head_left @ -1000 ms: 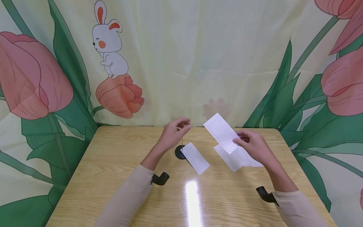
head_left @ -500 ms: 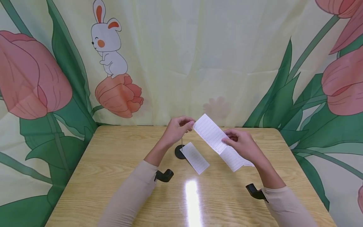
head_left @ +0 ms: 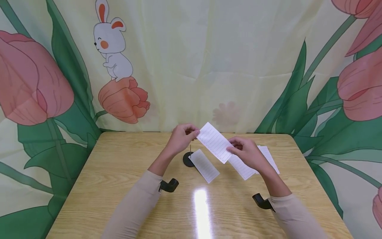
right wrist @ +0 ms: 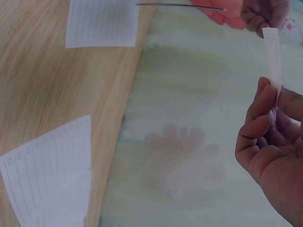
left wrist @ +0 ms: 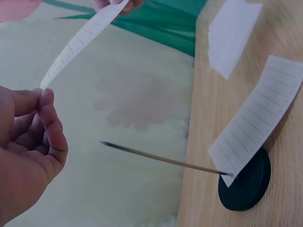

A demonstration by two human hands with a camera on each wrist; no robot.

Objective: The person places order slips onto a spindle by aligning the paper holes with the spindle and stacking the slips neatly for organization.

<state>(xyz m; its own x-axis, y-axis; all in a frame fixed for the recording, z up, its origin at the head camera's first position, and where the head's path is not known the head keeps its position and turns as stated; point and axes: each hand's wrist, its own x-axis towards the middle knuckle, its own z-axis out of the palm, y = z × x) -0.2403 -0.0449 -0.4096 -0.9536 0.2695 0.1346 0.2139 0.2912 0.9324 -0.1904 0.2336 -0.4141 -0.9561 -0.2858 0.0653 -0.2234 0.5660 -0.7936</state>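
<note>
A lined paper slip (head_left: 213, 142) is held up between both hands above the table. My left hand (head_left: 182, 137) pinches its upper left corner between thumb and fingertips, as the left wrist view also shows. At the opposite end my right hand (head_left: 246, 151) grips the slip between thumb and fingers. Just below the left hand stands a bill spike: a thin upright metal spike (left wrist: 156, 158) on a round black base (left wrist: 251, 187). A second lined slip (left wrist: 260, 118) is pierced near its corner by that spike and lies low over the base, slanting onto the table.
Several more lined slips (head_left: 268, 157) lie overlapping on the wooden table (head_left: 125, 159), partly hidden beneath the right hand. A curtain (head_left: 179, 66) printed with tulips and a rabbit hangs behind the table's back edge.
The right hand has brought the slip leftward, and the left hand has taken hold of its far corner. Since half a second ago both hands have shifted slightly left with it.
</note>
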